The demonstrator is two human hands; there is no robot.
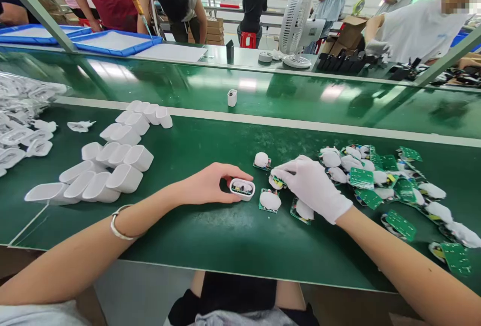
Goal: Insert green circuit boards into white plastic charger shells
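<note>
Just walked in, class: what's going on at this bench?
A person's bare left hand holds a white casing with components showing inside its open end. The gloved right hand touches a small circuit board. More white casings sit to the left; a cluster of circuit boards lies to the right.

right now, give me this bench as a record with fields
left hand: bare, holding a white oval plastic casing with electronic parts inside
right hand: white-gloved, fingers on a small green circuit board; grip unclear
left side: groups of white plastic casings
right side: scattered green circuit boards, many with white tops
surface: green workbench
beyond white strip: upright white slotted block
</note>
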